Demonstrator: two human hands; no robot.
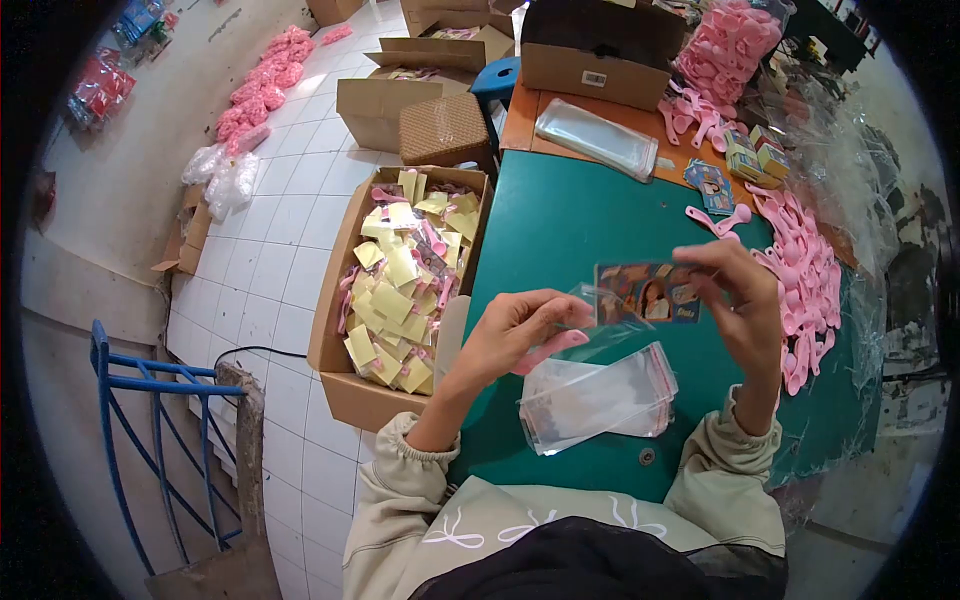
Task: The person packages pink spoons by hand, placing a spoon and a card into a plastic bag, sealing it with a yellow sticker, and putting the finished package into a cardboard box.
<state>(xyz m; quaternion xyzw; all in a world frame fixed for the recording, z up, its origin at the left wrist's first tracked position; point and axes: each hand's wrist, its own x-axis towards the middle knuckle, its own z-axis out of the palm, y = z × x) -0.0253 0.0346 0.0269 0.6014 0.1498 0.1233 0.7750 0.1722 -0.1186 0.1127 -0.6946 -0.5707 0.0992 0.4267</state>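
Note:
My left hand (505,335) pinches a clear plastic bag (612,338) by its edge, with a pink spoon (556,350) held under the fingers. Between the thumb and fingers of my right hand (745,300) is a dark printed card (645,292), level with the bag's mouth. The card's left end overlaps the bag in this view. Below both hands, a loose stack of clear plastic bags (590,405) lies on the green tabletop (540,220).
To the left stands a cardboard box (335,335) full of packed pieces with pale yellow cards. Pink spoons (805,265) are heaped at the right. Farther back are printed cards (712,190), more clear bags (595,138) and an open carton (590,70). A blue metal frame (170,365) stands lower left.

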